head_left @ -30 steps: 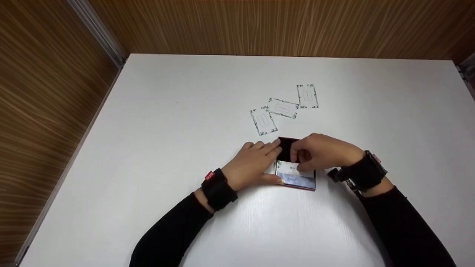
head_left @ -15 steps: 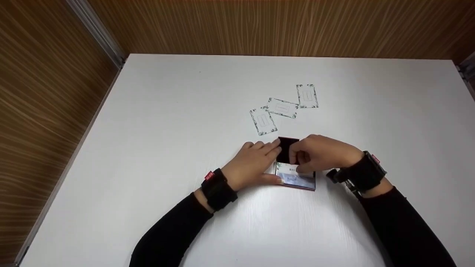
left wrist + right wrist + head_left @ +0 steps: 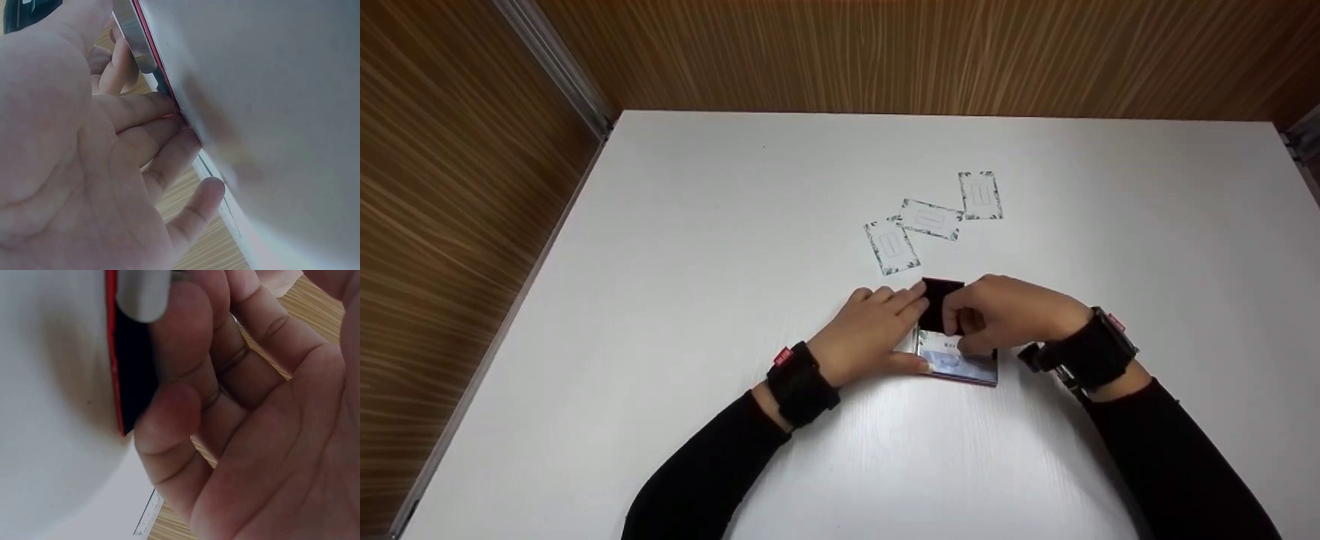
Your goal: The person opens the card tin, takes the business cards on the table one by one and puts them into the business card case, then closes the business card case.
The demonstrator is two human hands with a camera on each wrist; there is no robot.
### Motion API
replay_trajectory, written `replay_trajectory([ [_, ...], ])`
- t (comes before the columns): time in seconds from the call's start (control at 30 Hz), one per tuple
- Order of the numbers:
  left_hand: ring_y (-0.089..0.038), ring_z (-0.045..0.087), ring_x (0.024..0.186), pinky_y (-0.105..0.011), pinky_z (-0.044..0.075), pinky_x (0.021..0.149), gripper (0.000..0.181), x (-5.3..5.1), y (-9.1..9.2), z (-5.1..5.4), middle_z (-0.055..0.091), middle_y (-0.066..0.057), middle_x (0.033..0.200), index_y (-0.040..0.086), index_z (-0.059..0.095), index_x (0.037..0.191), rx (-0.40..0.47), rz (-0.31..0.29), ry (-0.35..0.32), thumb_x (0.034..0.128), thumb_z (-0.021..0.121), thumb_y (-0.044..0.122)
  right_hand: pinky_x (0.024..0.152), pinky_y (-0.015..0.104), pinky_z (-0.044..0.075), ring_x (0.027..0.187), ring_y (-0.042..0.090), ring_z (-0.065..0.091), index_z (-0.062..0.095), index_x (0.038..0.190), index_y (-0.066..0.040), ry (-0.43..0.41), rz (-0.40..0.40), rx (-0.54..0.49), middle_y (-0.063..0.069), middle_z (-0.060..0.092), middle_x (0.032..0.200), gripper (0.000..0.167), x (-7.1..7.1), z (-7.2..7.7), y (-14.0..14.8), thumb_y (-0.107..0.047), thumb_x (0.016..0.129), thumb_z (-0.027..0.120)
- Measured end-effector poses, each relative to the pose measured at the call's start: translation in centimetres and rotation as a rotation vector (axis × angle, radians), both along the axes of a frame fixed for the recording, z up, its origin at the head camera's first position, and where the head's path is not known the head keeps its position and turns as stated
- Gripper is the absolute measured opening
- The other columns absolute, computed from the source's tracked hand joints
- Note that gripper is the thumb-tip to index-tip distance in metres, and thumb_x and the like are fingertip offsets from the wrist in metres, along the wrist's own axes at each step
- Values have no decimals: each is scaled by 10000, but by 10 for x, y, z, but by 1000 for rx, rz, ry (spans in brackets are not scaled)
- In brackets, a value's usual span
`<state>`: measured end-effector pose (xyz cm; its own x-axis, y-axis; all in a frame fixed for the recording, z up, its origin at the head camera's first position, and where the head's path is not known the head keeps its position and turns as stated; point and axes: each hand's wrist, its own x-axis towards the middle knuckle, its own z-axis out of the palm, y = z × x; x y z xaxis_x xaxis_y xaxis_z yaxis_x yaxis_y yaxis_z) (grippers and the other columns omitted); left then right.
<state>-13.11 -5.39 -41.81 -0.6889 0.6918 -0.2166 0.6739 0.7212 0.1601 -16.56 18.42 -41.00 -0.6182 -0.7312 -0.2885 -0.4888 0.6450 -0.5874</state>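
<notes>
Lying open on the table is a small holder [image 3: 934, 304] with a dark inside and a red edge, which also shows in the right wrist view [image 3: 133, 365]. A printed card [image 3: 931, 342], white above and bluish below, covers its near half. My left hand [image 3: 870, 334] rests along the left side, straight fingers at the dark flap and thumb on the near left corner. My right hand [image 3: 1009, 309], fingers curled, pinches at the card's upper right part; its fingers hide that part. In the right wrist view a rounded metal piece [image 3: 144, 297] sits beside the fingertips.
Three white cards with leafy borders lie beyond the holder: one on the left [image 3: 891, 245], one in the middle [image 3: 930, 219], one farther right [image 3: 980, 196]. The white table [image 3: 697, 225] meets wood-grain panels at the back [image 3: 885, 56] and left [image 3: 457, 187].
The card's upper edge has shifted slightly towards the near side, showing more of the dark flap. My right hand has moved a little left and nearer. My left hand has stayed in place.
</notes>
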Motion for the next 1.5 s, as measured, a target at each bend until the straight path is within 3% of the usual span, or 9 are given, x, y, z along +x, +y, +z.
replay_trajectory([
  [0.2, -281, 192, 1509, -469, 278, 1164, 913, 2, -2, -1, 32, -126, 1684, 146, 355, 1558, 73, 55, -30, 866, 589, 695, 511, 256, 473, 542, 46, 540, 667, 855, -232, 21, 21, -46, -117, 616, 655, 163, -3, -1, 1, -80, 797, 685],
  [0.4, -377, -81, 1530, -531, 119, 1220, 909, 3, -5, -1, -19, -248, 1654, 212, 341, 1556, 119, 129, -110, 841, 624, 697, 608, 269, 471, 640, 70, 539, 665, 830, -230, 187, -25, -97, -119, 607, 728, 176, -7, -4, 1, -59, 833, 624],
  [0.53, -385, -66, 1530, -544, 106, 1219, 911, 3, -5, -1, 26, -233, 1659, 237, 309, 1568, 120, 149, -144, 845, 616, 698, 738, 326, 496, 793, 108, 578, 709, 943, -168, 317, -103, -126, -73, 654, 898, 196, -9, -4, 3, -35, 843, 605],
  [0.67, -395, -12, 1531, -558, 143, 1207, 907, 2, -4, -1, 47, -200, 1667, 243, 301, 1572, 87, 142, -120, 851, 605, 700, 974, 472, 460, 1125, 248, 592, 705, 1194, -128, 396, -104, -146, 19, 673, 1216, 389, -9, -5, 4, 8, 848, 590],
  [0.8, -417, 24, 1525, -576, 176, 1193, 914, 2, 0, 0, 57, -125, 1681, 222, 280, 1582, 48, 119, -94, 864, 579, 703, 1133, 637, 232, 1450, 400, 317, 502, 1479, -164, 372, -39, -79, 45, 468, 1536, 637, -5, -6, 3, -14, 861, 550],
  [0.97, -430, 27, 1521, -592, 187, 1186, 947, 3, 4, -1, 21, -64, 1688, 210, 254, 1593, 26, 112, -90, 855, 566, 716, 1146, 700, 72, 1532, 366, 104, 240, 1599, -268, 296, -49, 55, -34, 288, 1633, 761, 4, -8, 0, -132, 894, 491],
  [1.13, -415, 40, 1525, -588, 196, 1186, 952, 3, 7, -2, 11, -94, 1687, 218, 254, 1593, 11, 116, -78, 849, 568, 723, 1143, 705, 71, 1523, 373, 145, 219, 1600, -311, 295, -89, 88, -27, 312, 1621, 756, 8, -7, -1, -170, 899, 464],
  [1.33, -422, 92, 1519, -597, 227, 1172, 931, 4, 7, -1, 101, -136, 1676, 210, 297, 1576, 19, 117, -56, 849, 588, 713, 1138, 701, 128, 1513, 394, 167, 193, 1608, -282, 295, -62, 94, -10, 255, 1647, 737, 7, -7, -10, -226, 925, 464],
  [1.5, -438, 70, 1516, -607, 215, 1172, 932, 4, 5, 0, 50, -72, 1688, 197, 289, 1581, 38, 113, -74, 856, 584, 704, 1143, 671, 170, 1486, 389, 247, 236, 1600, -276, 324, -89, 125, 57, 389, 1586, 685, 4, -3, -10, -230, 956, 465],
])
